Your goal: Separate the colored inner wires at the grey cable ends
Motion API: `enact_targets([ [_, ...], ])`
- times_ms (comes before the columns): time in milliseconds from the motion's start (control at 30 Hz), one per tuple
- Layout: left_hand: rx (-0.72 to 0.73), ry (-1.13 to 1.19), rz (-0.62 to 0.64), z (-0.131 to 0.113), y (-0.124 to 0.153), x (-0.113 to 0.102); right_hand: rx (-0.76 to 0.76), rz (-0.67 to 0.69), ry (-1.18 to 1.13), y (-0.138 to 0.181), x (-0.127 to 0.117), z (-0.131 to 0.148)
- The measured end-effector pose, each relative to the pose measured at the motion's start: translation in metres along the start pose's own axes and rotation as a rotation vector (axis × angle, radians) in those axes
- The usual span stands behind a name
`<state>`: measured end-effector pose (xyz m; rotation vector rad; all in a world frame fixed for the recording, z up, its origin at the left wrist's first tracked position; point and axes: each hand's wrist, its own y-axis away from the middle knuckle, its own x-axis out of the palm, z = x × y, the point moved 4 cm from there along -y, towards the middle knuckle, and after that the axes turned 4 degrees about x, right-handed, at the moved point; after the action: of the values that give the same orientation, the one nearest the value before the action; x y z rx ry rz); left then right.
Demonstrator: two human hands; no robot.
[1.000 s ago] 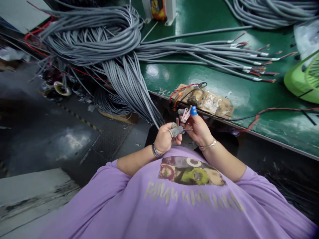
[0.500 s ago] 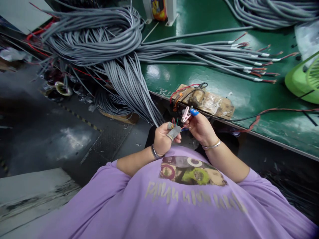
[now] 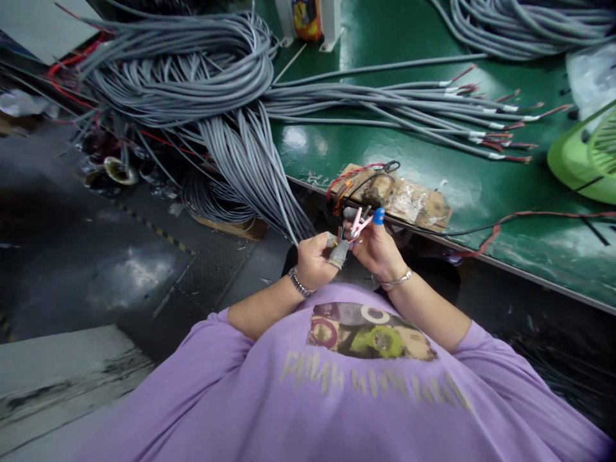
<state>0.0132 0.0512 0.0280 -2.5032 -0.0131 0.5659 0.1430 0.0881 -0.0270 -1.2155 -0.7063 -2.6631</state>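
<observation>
Two hands flanked the wires (image 3: 341, 233). Our left hand (image 3: 315, 262), the nearer, had its fingers pinched on them; our right hand (image 3: 380, 250), just right of them, gripped a clip (image 3: 358, 224) between thumb and fingers. We saw the clip's arms spread away from the wires, up and rightward.

Cables (image 3: 192, 70): smooth plastic sheathing, low sheen
Worktop (image 3: 409, 70): smooth, glossy
Block (image 3: 436, 208): wood, rough, worn
Pink clip (image 3: 357, 223): smooth, plastic-looking
Finger wraps (image 3: 339, 255): matt, knitted-looking cloth
Thumb cover (image 3: 378, 216): smooth; plastic or rubber, cannot tell which
Watch band (image 3: 299, 283): shiny metal links
Bangle (image 3: 398, 279): polished metal
Shirt (image 3: 337, 420): soft matt cloth
Green housing (image 3: 572, 157): smooth plastic
Bag (image 3: 591, 74): thin, crinkled, translucent plastic
</observation>
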Motion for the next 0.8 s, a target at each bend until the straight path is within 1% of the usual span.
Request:
enact_targets([
  [100,-0.001,-0.001,0.008,0.001,0.000,0.002,0.036,0.027,-0.078,-0.002,0.002,0.000],
  [200,-0.013,0.009,0.021,0.003,0.001,0.003,0.035,0.034,-0.115,-0.003,0.002,0.000],
  [333,-0.042,0.021,0.034,0.003,0.003,0.004,0.020,-0.023,-0.120,-0.005,0.001,0.001],
  [467,-0.143,0.011,0.079,0.003,0.004,0.004,-0.007,-0.067,-0.084,-0.005,0.000,0.000],
  [633,-0.217,0.076,0.092,0.001,0.006,0.002,0.000,0.020,0.051,0.002,0.000,0.000],
  [800,-0.247,0.132,0.091,0.000,0.012,-0.003,0.131,0.133,0.179,0.017,-0.006,0.000],
])
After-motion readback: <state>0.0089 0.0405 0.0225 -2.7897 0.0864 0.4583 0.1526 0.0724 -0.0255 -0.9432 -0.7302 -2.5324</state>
